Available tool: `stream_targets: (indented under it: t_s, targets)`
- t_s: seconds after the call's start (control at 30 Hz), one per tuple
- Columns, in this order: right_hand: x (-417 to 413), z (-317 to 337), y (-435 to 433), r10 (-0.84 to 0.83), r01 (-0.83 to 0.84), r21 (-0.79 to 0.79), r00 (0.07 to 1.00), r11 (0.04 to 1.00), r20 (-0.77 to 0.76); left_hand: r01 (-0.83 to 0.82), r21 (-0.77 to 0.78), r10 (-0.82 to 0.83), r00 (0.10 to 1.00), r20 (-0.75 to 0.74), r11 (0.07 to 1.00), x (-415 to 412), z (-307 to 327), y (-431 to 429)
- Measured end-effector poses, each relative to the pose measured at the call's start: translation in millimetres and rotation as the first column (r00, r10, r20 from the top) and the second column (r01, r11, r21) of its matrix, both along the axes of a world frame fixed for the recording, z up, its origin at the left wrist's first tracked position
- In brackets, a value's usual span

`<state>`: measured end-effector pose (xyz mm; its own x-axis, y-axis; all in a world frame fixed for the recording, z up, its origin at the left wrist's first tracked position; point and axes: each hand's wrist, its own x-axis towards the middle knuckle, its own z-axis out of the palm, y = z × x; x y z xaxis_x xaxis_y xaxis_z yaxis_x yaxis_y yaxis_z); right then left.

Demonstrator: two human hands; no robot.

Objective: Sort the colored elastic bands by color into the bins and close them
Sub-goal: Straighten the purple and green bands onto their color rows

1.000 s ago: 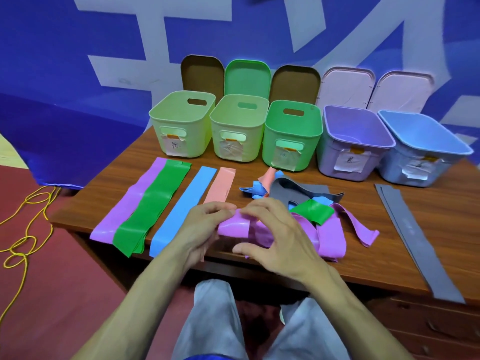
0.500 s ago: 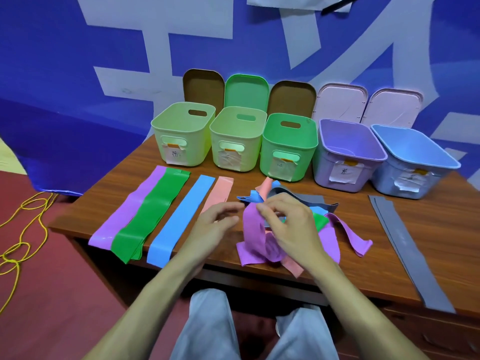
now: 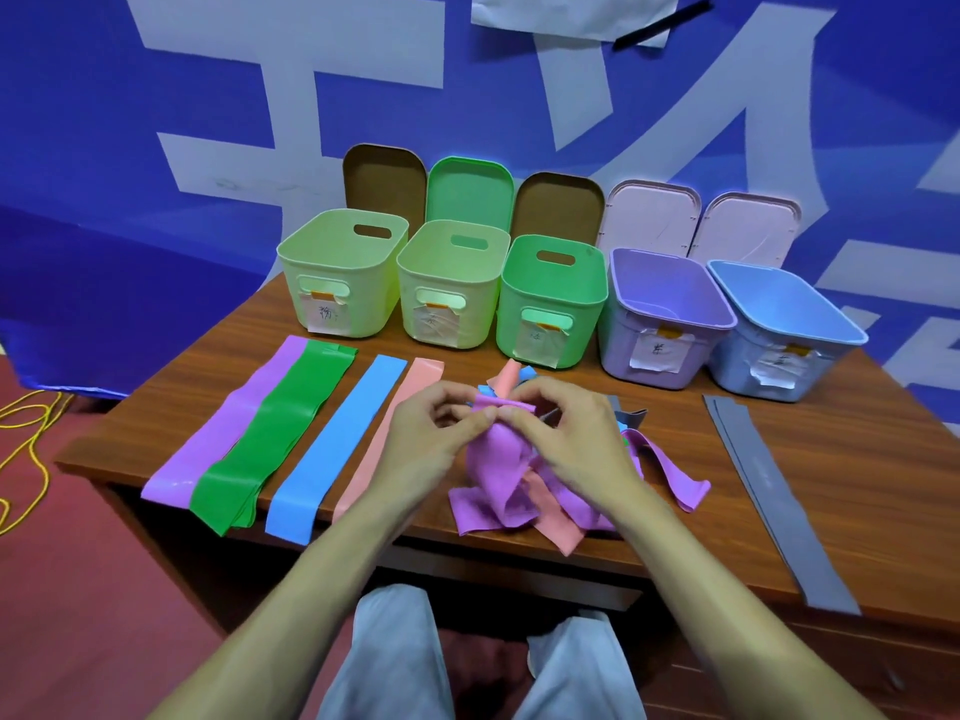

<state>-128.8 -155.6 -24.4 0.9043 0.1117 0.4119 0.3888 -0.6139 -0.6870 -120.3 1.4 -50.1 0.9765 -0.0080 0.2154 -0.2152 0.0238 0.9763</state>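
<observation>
Head view: left hand (image 3: 435, 434) and right hand (image 3: 569, 440) both pinch the top edge of a purple band (image 3: 492, 462), fingertips close together. The band is wide, matte and crumpled, and hangs down onto the tangled pile (image 3: 551, 523) near the front edge of the table (image 3: 841, 459). The pile mixes purple, salmon, blue, green and grey. To its left lie flat strips (image 3: 337, 439) in purple, green, blue and salmon. Grey strips (image 3: 763, 485) lie far right. Five bins (image 3: 550, 298) stand open at the back, with lids (image 3: 467, 189) propped behind them.
</observation>
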Motion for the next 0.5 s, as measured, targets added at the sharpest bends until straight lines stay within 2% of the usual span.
stream_targets:
  t_s: [0.13,0.33,0.5]
  targets:
    - [10.1,16.4,2.3,0.034,-0.036,0.066,0.999,0.997,0.025,-0.027,-0.106,0.029,0.999,0.014,0.994,6.7,1.9,-5.1]
    - [33.8,65.8,7.1,0.062,-0.087,0.183,0.988,0.979,0.138,0.248,-0.259,-0.247,0.968,0.035,0.934,18.5,3.6,-14.0]
    - [50.3,107.4,9.9,0.017,-0.083,0.243,0.965,0.966,0.262,0.344,-0.172,-0.35,0.937,-0.006,0.923,34.0,28.8,-28.1]
